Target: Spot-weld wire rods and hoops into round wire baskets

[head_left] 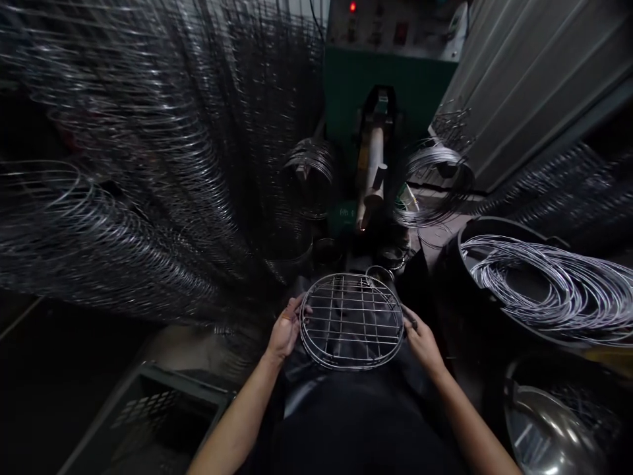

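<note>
A round wire rack (352, 323) with crossing bars is held over my lap, between both hands. Its rim looks doubled, as if two wire rings lie close together. My left hand (287, 330) grips the left side of the rim, thumb above and fingers partly behind it. On the opposite side, my right hand (419, 333) closes on the rim, its fingertips partly hidden by the wire. Beyond the rack stands a green machine (341, 86) with a red lamp lit, and its metal electrode arm (374, 165) points down toward me.
Tall stacks of wire rings (163, 119) crowd the left. Wire coils (309, 161) hang beside the machine's arm. At right, a black tub (459, 241) holds many wire hoops (548, 284); below it lies a shiny metal bowl (548, 429). A plastic crate (182, 382) sits lower left.
</note>
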The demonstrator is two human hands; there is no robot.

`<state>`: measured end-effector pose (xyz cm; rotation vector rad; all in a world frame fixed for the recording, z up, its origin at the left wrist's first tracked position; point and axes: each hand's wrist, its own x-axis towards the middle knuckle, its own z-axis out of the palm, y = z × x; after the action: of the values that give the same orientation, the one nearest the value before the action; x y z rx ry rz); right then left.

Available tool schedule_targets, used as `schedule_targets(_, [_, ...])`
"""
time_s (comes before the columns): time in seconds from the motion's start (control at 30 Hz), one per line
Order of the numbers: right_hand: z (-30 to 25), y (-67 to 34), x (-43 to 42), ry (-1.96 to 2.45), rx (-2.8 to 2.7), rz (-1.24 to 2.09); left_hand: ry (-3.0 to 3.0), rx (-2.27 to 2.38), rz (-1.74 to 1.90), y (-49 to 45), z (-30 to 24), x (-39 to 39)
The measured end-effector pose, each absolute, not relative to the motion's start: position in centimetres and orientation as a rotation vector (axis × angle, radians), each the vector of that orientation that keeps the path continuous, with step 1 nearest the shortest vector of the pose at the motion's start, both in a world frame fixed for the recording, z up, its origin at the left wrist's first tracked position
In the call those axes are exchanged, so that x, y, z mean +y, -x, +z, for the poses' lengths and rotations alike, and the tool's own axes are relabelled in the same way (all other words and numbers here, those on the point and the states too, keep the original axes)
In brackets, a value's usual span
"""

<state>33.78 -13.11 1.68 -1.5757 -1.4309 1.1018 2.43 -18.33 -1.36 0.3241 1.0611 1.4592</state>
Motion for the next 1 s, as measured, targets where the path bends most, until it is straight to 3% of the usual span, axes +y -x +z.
schedule_targets(0.53, [0.5, -33.9, -12.6, 1.53, -1.447, 1.167, -0.828, 1.469, 1.313, -1.9, -0.1, -17.4])
schedule_targets(1.0, [-1.2, -35.7, -13.0, 1.475, -1.646, 1.317, -1.481, 1.461, 0.684, 2.1, 0.1, -17.5])
